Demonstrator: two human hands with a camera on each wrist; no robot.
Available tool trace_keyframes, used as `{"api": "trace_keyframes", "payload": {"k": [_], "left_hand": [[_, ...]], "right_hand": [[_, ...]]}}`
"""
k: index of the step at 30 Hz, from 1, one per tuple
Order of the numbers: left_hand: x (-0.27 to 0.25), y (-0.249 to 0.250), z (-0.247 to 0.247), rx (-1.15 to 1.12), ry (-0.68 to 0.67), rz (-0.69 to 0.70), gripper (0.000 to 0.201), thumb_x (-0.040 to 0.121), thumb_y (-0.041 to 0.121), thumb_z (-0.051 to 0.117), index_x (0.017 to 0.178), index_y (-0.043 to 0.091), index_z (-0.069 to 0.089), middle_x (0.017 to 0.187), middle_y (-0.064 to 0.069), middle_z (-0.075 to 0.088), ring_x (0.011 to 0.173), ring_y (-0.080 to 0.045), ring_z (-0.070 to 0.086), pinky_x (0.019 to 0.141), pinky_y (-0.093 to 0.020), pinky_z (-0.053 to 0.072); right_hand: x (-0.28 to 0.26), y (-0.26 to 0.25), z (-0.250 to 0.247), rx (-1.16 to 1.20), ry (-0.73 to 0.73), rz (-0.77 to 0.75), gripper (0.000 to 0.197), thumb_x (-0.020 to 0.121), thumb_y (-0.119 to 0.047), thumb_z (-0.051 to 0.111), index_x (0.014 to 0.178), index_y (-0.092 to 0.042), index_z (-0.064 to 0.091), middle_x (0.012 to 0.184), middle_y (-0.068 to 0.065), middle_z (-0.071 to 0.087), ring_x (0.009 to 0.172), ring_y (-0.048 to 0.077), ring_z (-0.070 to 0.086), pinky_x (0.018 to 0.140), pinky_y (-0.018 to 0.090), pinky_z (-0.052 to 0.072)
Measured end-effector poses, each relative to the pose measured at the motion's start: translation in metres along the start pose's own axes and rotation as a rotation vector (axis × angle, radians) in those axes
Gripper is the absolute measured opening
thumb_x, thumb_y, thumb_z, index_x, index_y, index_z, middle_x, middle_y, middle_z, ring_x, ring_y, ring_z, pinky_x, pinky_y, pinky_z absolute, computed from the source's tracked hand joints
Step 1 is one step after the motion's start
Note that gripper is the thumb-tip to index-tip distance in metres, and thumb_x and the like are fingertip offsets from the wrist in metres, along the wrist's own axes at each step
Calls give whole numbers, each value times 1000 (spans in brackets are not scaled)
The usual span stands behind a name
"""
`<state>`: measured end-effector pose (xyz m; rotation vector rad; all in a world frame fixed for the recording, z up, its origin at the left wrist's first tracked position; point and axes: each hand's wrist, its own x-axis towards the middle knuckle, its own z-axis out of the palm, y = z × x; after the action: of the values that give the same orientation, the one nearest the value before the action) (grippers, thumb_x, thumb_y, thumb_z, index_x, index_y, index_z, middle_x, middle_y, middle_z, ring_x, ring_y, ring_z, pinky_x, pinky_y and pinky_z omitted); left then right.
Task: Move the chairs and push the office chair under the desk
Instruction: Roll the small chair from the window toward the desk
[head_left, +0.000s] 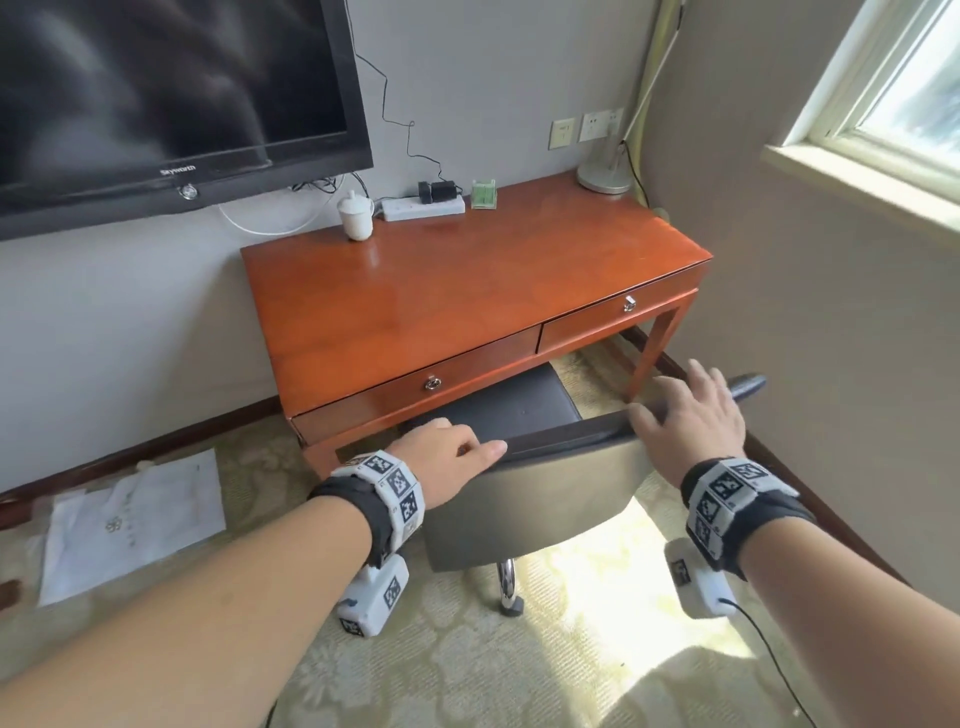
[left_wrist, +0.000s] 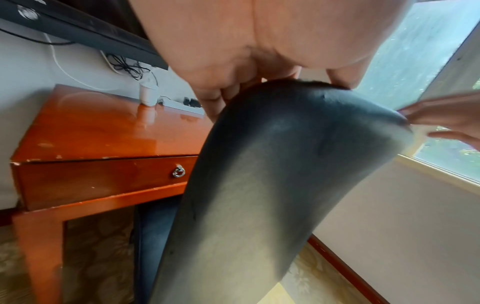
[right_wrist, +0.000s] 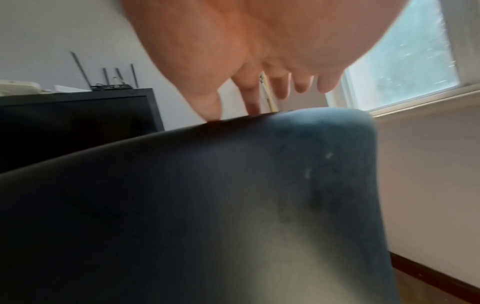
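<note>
The black office chair (head_left: 535, 499) faces the reddish wooden desk (head_left: 441, 280), its seat (head_left: 509, 405) partly under the desk's drawers. My left hand (head_left: 447, 452) grips the left end of the backrest's top edge, thumb lying along the rim and fingers curled over the front. In the left wrist view those fingers (left_wrist: 215, 96) hook over the backrest (left_wrist: 272, 174). My right hand (head_left: 691, 421) lies flat on the backrest's right top corner with its fingers spread and straight. In the right wrist view these fingers (right_wrist: 301, 84) hover just over the backrest (right_wrist: 207, 195). An armrest (head_left: 748, 387) pokes out past the right hand.
On the desk's far edge stand a white lidded cup (head_left: 356, 215), a power strip (head_left: 423, 208), a green box (head_left: 483, 195) and a lamp base (head_left: 605, 174). A television (head_left: 156, 93) hangs at the left. White papers (head_left: 135, 525) lie on the carpet. The side wall (head_left: 831, 364) runs close at the right.
</note>
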<state>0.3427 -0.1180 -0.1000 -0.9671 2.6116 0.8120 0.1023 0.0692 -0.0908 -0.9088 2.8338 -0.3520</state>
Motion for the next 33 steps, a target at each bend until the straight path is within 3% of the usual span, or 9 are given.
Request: {"api": "trace_keyframes", "payload": {"k": [3, 5, 12, 15, 21, 25, 29, 31, 33], "left_hand": [[-5, 6, 16, 49, -50, 14, 71, 89, 87, 33, 129, 32, 54, 127, 4, 49, 120, -19, 48, 100, -44, 45], [-7, 8, 21, 80, -42, 13, 73, 87, 86, 38, 133, 30, 50, 130, 0, 48, 125, -22, 44, 102, -44, 44], [-12, 22, 28, 79, -86, 20, 77, 87, 80, 49, 143, 28, 41, 142, -3, 41, 135, -26, 37, 110, -47, 39], [-13, 34, 38, 49, -93, 59, 71, 91, 74, 51, 146, 30, 38, 144, -4, 40, 137, -27, 35, 111, -46, 36], [-13, 50, 53, 47, -32, 102, 57, 100, 65, 45, 143, 29, 41, 140, -4, 43, 134, -27, 39, 110, -45, 36], [0, 56, 39, 127, -56, 28, 47, 100, 57, 50, 132, 23, 45, 134, -7, 44, 125, -28, 43, 99, -46, 45], [19, 84, 21, 289, -81, -67, 34, 94, 44, 58, 109, 18, 43, 115, -7, 53, 90, -26, 55, 64, -35, 43], [30, 109, 22, 292, -98, -77, 39, 91, 43, 64, 114, 17, 47, 105, -5, 61, 80, -22, 58, 58, -32, 42], [42, 145, 29, 197, -95, -54, 56, 86, 48, 69, 131, 23, 46, 101, -1, 63, 83, -21, 63, 64, -33, 48]], "right_hand": [[-2, -23, 11, -164, -231, -100, 58, 100, -71, 22, 133, -48, 63, 159, -7, 46, 159, 29, 17, 125, 69, -4], [-2, -30, 12, -208, -275, -92, 56, 99, -71, 19, 124, -52, 66, 152, -10, 49, 156, 30, 18, 122, 72, -9], [9, -15, 4, -267, -300, -103, 50, 101, -69, 22, 122, -56, 65, 151, -15, 49, 153, 28, 21, 122, 74, -5], [18, 2, 1, -289, -311, -118, 55, 93, -77, 19, 123, -60, 62, 154, -18, 47, 152, 25, 23, 122, 73, 0], [21, 17, 3, -212, -280, -78, 40, 100, -71, 33, 124, -60, 64, 163, -9, 37, 157, 27, 10, 125, 67, -4], [42, 15, 3, -190, -267, -123, 47, 98, -75, 30, 127, -58, 63, 164, -7, 37, 158, 28, 10, 124, 70, -6], [64, 20, -3, -249, -301, -245, 66, 88, -87, 21, 130, -57, 62, 154, -7, 47, 155, 32, 20, 121, 76, -2], [76, 30, -15, -276, -404, -313, 70, 83, -95, 25, 134, -59, 57, 153, -6, 46, 155, 33, 19, 119, 77, -3], [84, 47, -27, -367, -503, -409, 75, 75, -100, 35, 138, -60, 49, 148, -9, 45, 152, 33, 24, 116, 80, -1]]}}
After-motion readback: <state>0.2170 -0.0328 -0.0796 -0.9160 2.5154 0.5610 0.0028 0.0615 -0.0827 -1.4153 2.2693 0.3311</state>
